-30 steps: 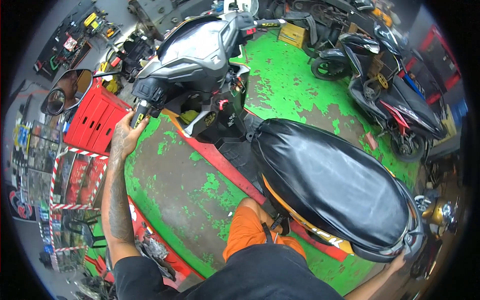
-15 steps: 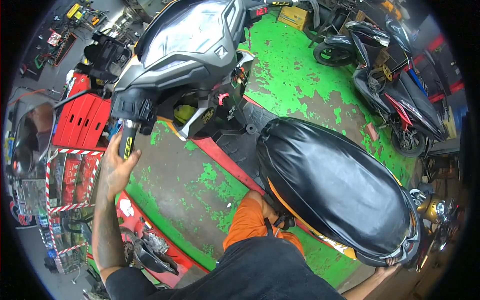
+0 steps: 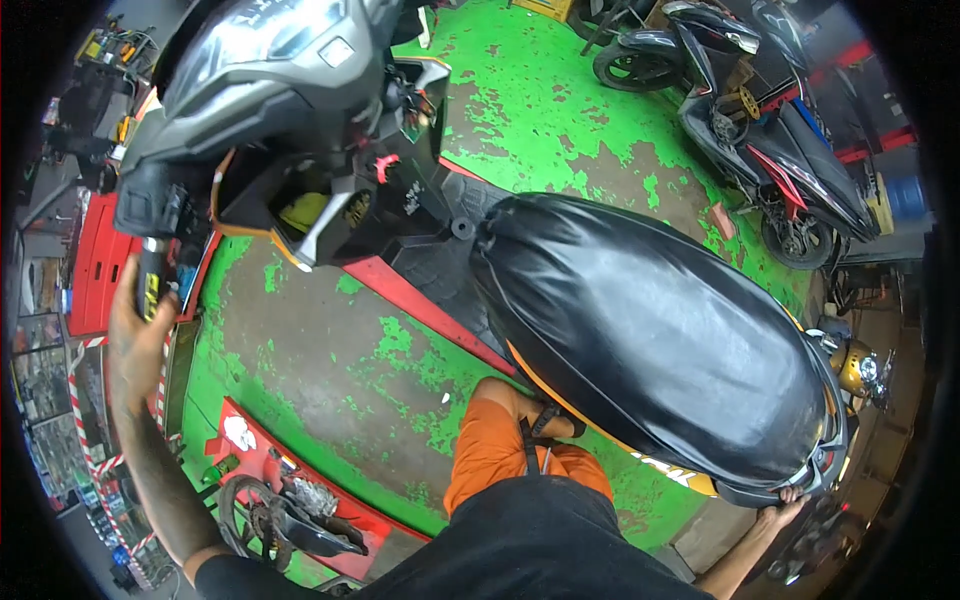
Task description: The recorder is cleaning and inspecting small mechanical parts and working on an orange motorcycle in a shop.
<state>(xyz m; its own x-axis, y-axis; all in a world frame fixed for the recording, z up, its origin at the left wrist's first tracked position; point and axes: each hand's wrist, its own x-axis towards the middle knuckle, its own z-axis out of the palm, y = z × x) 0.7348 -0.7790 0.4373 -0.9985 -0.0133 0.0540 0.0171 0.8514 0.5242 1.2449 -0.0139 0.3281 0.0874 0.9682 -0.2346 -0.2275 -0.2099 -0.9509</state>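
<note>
A scooter with a black seat (image 3: 660,340) stands across the view, its grey front cowl (image 3: 270,90) at the upper left. My left hand (image 3: 138,340) is around the end of the handlebar grip (image 3: 152,270), thumb along its near side. At the rear of the seat my right hand (image 3: 783,510) has its fingers hooked over the black grab rail (image 3: 745,496); its palm stays partly hidden below. My legs in orange shorts (image 3: 492,440) are close beside the scooter's near side, next to the red footboard edge (image 3: 430,310).
Red drawers (image 3: 92,265) are just beyond the left grip. A low red platform (image 3: 245,435) with a wheel and loose parts lies at the lower left. Another scooter (image 3: 790,160) is parked at the upper right, and a yellow-tanked motorcycle (image 3: 855,368) at the right. The green floor paint is peeling.
The scooter's front and handlebar have moved left, with my left hand still on the grip. My right hand stays on the grab rail. The whole view has shifted somewhat too.
</note>
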